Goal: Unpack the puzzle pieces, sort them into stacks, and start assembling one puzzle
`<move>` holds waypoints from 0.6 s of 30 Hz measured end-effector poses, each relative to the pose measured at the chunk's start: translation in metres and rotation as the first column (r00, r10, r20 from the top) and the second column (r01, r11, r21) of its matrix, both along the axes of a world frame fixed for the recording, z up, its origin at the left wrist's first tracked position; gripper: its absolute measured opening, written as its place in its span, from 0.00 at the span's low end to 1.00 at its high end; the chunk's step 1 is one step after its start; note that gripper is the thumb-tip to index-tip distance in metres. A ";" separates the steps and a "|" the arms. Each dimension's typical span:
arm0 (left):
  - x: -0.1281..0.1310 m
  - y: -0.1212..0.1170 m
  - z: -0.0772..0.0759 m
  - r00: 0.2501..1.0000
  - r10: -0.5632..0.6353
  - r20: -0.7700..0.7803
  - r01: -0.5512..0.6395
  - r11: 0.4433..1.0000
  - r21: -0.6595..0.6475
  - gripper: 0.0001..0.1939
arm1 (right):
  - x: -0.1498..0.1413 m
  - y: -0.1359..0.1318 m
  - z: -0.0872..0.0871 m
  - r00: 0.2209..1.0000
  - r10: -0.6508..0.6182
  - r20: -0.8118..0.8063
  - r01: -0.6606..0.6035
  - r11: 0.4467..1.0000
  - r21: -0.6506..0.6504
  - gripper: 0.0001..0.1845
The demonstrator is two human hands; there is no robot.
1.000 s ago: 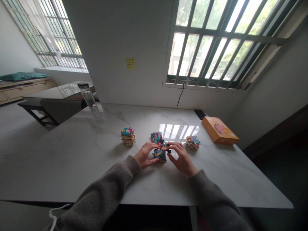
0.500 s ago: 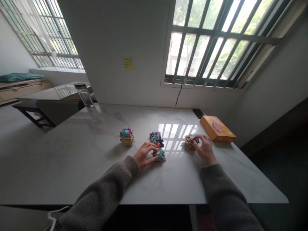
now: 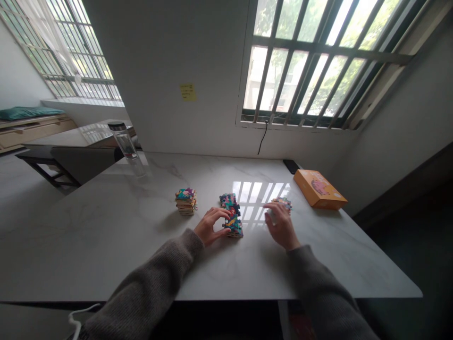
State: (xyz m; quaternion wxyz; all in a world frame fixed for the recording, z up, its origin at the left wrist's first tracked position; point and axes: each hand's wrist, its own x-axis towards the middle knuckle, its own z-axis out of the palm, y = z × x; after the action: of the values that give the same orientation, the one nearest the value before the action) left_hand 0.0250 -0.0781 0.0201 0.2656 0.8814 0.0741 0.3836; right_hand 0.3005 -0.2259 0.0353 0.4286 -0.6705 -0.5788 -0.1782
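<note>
Head view: right hand (image 3: 281, 229) has shifted left off the right stack (image 3: 286, 202), grip parted, apparently empty; left hand (image 3: 210, 226) touches mid-counter puzzle pieces (image 3: 235, 218), clasp cannot be told, their gap now seemingly closed, suggesting a join.

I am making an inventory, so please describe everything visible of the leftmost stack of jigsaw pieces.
The leftmost stack of jigsaw pieces stands upright on the white marbled tabletop, beyond and left of the left hand. Its top piece shows teal, purple and pink print; below, tan, cardboard-like edges lie slightly uneven, with a knob jutting out. No hand touches it.
</note>
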 end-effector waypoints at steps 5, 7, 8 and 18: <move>-0.001 -0.001 0.002 0.999 0.015 0.033 -0.015 1.000 -0.006 0.12 | -0.070 0.008 0.001 0.884 0.467 -0.038 -0.464 0.864 -0.195 0.19; -0.001 -0.001 0.002 0.999 0.008 0.044 -0.008 1.000 -0.013 0.12 | -0.080 0.011 0.000 0.860 0.506 -0.071 -0.510 0.841 -0.182 0.20; -0.001 -0.001 0.002 0.999 0.004 0.047 -0.003 1.000 -0.014 0.12 | -0.082 0.012 0.000 0.855 0.511 -0.086 -0.518 0.838 -0.173 0.19; -0.002 -0.004 0.007 0.998 -0.020 0.058 0.020 1.000 -0.014 0.19 | -0.077 0.015 -0.001 0.855 0.509 -0.101 -0.517 0.850 -0.097 0.19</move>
State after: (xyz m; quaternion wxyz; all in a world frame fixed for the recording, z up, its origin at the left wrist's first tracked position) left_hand 0.0234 -0.0824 0.0267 0.2778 0.8687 0.0603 0.4057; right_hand 0.2234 -0.2113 0.0339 0.4396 -0.5222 -0.7307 0.0019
